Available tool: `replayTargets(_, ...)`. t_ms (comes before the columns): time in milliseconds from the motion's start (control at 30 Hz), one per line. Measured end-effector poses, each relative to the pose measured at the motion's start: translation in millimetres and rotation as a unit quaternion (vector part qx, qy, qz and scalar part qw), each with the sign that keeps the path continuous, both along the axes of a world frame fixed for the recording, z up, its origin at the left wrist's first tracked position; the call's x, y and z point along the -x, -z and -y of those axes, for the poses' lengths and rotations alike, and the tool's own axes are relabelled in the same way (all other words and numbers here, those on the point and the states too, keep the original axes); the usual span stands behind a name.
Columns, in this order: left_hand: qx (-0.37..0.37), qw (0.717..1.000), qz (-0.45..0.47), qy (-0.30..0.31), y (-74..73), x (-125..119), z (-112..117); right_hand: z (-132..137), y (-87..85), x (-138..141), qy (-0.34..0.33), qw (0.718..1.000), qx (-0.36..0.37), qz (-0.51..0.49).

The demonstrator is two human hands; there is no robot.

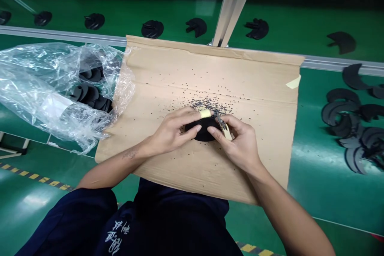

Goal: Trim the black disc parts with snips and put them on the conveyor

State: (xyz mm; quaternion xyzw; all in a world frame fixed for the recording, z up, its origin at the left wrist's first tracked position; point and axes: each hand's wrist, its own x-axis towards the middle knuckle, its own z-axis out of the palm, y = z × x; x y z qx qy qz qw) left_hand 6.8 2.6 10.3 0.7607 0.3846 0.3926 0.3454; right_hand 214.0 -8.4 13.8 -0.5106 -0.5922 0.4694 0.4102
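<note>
My left hand [178, 128] grips a round, flat black disc [205, 134] by its left side, thumb on top. Yellow tape wraps its index finger. In my right hand [241, 144] is a small dark metal tool [221, 123] that looks like nippers, its tip at the disc's right edge. A pale yellow wrap shows beside it; I cannot tell whether it is on a finger or a handle. My right thumb presses on the disc. Many tiny black scraps [210, 104] lie scattered just beyond both hands on a cardboard sheet [270, 88].
On the left lies a clear plastic bag [54, 84] with black parts [90, 96] in it. Several curved black pieces [354, 120] are piled on the green table [315, 184] at right. A metal post [237, 4] rises behind the cardboard, with more black parts [152, 29] along the back.
</note>
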Motion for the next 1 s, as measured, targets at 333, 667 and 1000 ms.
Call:
replayTargets(333, 0.048, 0.990, 0.127, -0.025, 1.5, -9.2, 3.6, 5.6, 2.0, -0.3, 0.013, 0.987, -0.159, 0.017)
replayTargets(667, -0.120, 0.990, 0.077, -0.005, -0.2, -4.1, 2.6, 6.0, 7.1, 1.9, -0.025, 0.975, -0.218, 0.029)
replayTargets(1000, -0.131, 0.988, 0.076, -0.022, 1.2, -2.3, 5.7, 5.5, 6.6, -0.7, -0.041, 0.976, -0.213, 0.033)
